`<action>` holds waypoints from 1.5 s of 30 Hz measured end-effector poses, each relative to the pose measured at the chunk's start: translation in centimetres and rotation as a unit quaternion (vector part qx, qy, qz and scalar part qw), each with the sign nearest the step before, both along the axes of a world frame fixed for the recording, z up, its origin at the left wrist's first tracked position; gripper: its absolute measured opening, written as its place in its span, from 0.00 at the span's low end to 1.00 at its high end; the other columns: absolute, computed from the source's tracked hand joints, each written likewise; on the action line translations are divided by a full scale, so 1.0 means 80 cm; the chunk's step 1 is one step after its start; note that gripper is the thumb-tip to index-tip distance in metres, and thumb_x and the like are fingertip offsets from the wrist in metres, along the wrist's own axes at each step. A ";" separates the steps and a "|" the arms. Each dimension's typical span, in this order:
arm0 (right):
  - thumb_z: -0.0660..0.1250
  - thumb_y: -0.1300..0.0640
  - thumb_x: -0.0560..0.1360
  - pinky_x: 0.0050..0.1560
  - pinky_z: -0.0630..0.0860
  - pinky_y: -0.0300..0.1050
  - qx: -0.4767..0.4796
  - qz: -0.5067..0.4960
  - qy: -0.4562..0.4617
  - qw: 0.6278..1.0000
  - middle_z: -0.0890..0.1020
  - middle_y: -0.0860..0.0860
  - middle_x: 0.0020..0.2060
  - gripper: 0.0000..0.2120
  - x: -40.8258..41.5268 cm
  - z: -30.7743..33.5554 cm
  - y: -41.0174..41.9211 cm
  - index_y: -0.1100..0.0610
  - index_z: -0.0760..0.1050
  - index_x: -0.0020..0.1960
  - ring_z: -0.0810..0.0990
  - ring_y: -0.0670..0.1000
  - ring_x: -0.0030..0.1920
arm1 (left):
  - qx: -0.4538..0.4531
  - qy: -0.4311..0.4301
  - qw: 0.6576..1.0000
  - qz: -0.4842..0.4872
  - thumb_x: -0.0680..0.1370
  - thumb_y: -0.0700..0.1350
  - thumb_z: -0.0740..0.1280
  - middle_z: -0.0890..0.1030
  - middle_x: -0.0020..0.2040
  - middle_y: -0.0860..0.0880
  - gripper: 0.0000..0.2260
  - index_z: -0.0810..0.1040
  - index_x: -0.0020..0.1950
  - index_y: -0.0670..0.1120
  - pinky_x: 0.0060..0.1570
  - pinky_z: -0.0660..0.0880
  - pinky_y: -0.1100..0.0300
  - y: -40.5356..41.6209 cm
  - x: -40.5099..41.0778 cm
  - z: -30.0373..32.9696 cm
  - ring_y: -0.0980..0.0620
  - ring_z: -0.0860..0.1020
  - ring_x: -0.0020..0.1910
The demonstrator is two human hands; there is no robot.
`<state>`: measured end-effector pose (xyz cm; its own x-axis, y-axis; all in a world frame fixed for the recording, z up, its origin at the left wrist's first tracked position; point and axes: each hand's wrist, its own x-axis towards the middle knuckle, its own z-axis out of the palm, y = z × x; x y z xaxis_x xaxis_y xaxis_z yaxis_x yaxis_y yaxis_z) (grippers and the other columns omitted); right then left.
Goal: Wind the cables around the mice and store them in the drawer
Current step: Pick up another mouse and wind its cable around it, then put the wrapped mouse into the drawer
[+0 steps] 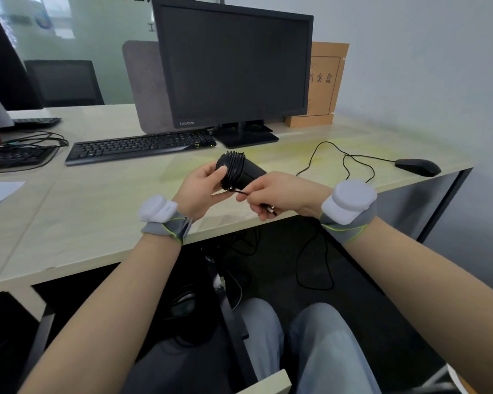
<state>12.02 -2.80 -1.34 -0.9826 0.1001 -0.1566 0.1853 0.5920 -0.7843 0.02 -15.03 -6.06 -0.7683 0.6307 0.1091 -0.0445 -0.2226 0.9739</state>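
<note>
- The left hand (201,189) grips a black mouse (239,172) above the desk (83,211), near its front edge, with the thumb pressed on the mouse's rounded end.
- The cable (234,169) is wound in many close turns around the mouse's middle, just beside the left thumb.
- The right hand (282,194) sits just right of the mouse, its fingers curled round the loose end of the cable; the USB plug (269,209) pokes out below the fingers.
- A short taut length of cable runs from the windings to the right hand.
- A second mouse (417,167) lies near the desk's right edge, well apart from both hands, its loose cable (345,160) looping over the desktop and dropping over the front edge.
- A keyboard (140,146) and monitor (234,64) stand toward the back edge.
</note>
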 end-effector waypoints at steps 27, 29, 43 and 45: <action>0.70 0.53 0.72 0.44 0.77 0.41 0.209 0.274 -0.016 0.939 0.83 0.49 0.40 0.05 0.026 -0.097 -0.136 0.55 0.79 0.43 0.81 0.49 0.42 | -0.437 -0.077 0.854 -0.270 0.79 0.40 0.58 0.82 0.44 0.44 0.10 0.76 0.56 0.42 0.37 0.81 0.57 -0.209 0.043 -0.067 0.50 0.83 0.37; 0.71 0.53 0.72 0.46 0.78 0.45 0.208 0.279 -0.020 0.937 0.83 0.50 0.41 0.05 0.027 -0.104 -0.140 0.54 0.79 0.42 0.81 0.52 0.43 | -0.439 -0.089 0.851 -0.274 0.80 0.39 0.57 0.82 0.42 0.44 0.10 0.75 0.57 0.41 0.37 0.82 0.56 -0.211 0.044 -0.075 0.50 0.83 0.37; 0.70 0.47 0.70 0.44 0.73 0.43 0.360 0.339 0.014 0.869 0.77 0.42 0.32 0.04 0.036 -0.135 -0.145 0.46 0.77 0.40 0.78 0.48 0.43 | -0.467 -0.077 0.837 -0.276 0.80 0.39 0.59 0.80 0.42 0.48 0.06 0.76 0.51 0.46 0.42 0.78 0.63 -0.197 0.061 -0.116 0.55 0.79 0.39; 0.70 0.48 0.71 0.41 0.73 0.43 0.358 0.338 0.005 0.871 0.79 0.44 0.35 0.05 0.036 -0.139 -0.149 0.48 0.78 0.41 0.78 0.48 0.41 | -0.467 -0.078 0.840 -0.266 0.79 0.39 0.60 0.80 0.42 0.48 0.06 0.76 0.51 0.46 0.38 0.79 0.66 -0.198 0.060 -0.119 0.57 0.80 0.36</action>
<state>14.93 -14.73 -12.44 -0.8559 -0.4325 -0.2835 -0.3991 0.9011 -0.1695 4.84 -30.87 -15.58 -0.3102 0.6443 -0.6991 -0.0384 0.7262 0.6864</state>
